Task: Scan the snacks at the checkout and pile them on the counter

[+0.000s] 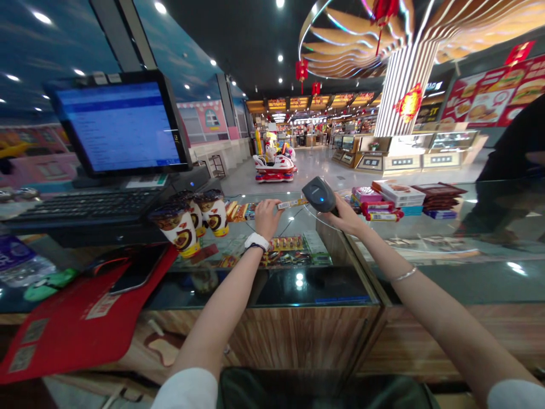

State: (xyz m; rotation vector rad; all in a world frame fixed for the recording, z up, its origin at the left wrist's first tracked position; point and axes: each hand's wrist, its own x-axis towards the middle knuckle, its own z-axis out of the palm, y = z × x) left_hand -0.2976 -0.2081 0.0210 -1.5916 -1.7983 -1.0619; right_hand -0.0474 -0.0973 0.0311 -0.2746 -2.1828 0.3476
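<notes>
My left hand (pixel 267 218) pinches one end of a thin, stick-shaped snack packet (pixel 293 203) above the glass counter. A dark handheld barcode scanner (pixel 319 194) with a small blue light is gripped in my right hand (pixel 347 218), its head close to the packet's far end. Left of my left hand lies a row of small wrapped snacks (pixel 239 212), beside several snack cups with dark lids (pixel 177 227). Beyond my right hand are pink and red packets (pixel 378 209), a white box (pixel 398 193) and a stack of brown packets (pixel 438 196).
On the left stand a monitor (pixel 119 128) and a keyboard (pixel 85 210). A phone (pixel 140 268) lies on a red mat (pixel 80 324) overhanging the counter edge. More goods show under the glass (pixel 287 244). A person in dark clothing (pixel 513 153) stands across the counter at right.
</notes>
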